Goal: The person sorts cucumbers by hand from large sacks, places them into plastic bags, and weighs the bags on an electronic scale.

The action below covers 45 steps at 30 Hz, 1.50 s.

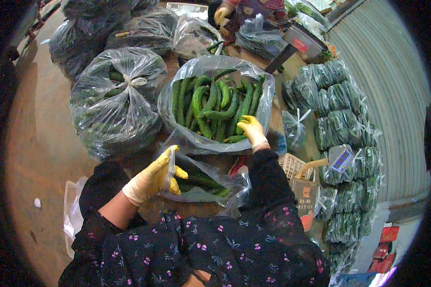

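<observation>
A large clear bag [165,103], opened wide in front of me, holds many green cucumbers [219,103], some straight and some curved. My right hand [252,131], in a yellow glove, reaches over its near right edge with the fingers closed round the lower end of a cucumber [244,106]. Closer to my body lies a smaller clear plastic bag [234,191] with several cucumbers [201,182] inside. My left hand [157,174], gloved too, grips this bag's left edge, the film passing between thumb and fingers.
A tied bag of cucumbers [117,103] stands at the left, dark bags [86,38] behind it. Rows of filled bags [345,124] line the right, near a scale display [340,158] and a plastic crate [292,165]. Another person's gloved hand [221,15] shows at the far side.
</observation>
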Each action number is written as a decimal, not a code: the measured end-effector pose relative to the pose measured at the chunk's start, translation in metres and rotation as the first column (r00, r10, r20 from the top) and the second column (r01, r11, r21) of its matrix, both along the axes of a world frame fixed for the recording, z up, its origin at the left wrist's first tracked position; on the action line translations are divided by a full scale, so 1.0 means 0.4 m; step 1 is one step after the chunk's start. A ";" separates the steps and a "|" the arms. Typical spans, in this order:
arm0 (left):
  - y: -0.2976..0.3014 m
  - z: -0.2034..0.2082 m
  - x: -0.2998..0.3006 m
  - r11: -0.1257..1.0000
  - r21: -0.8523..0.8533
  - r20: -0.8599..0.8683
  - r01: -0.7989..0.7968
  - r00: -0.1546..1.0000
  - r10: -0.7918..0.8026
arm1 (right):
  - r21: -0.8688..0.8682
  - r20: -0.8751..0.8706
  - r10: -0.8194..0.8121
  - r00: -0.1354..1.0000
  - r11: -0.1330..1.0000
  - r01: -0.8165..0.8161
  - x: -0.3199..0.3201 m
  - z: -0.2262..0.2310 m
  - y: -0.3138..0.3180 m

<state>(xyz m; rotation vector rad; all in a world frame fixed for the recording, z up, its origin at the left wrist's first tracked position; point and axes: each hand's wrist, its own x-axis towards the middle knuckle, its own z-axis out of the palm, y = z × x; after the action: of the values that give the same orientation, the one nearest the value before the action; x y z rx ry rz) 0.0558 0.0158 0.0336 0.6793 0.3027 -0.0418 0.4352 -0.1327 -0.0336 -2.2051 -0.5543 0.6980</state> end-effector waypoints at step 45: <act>0.013 -0.020 -0.032 0.995 0.065 -0.032 -0.070 0.997 0.072 | 0.027 -0.009 0.423 0.906 0.906 -0.423 -0.223 -0.027 0.019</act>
<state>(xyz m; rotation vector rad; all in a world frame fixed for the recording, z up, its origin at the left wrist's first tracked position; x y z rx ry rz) 0.0428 0.0209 0.0254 0.7312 0.3623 0.0240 0.3460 -0.1253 -0.0442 -2.0706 -1.0485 0.9218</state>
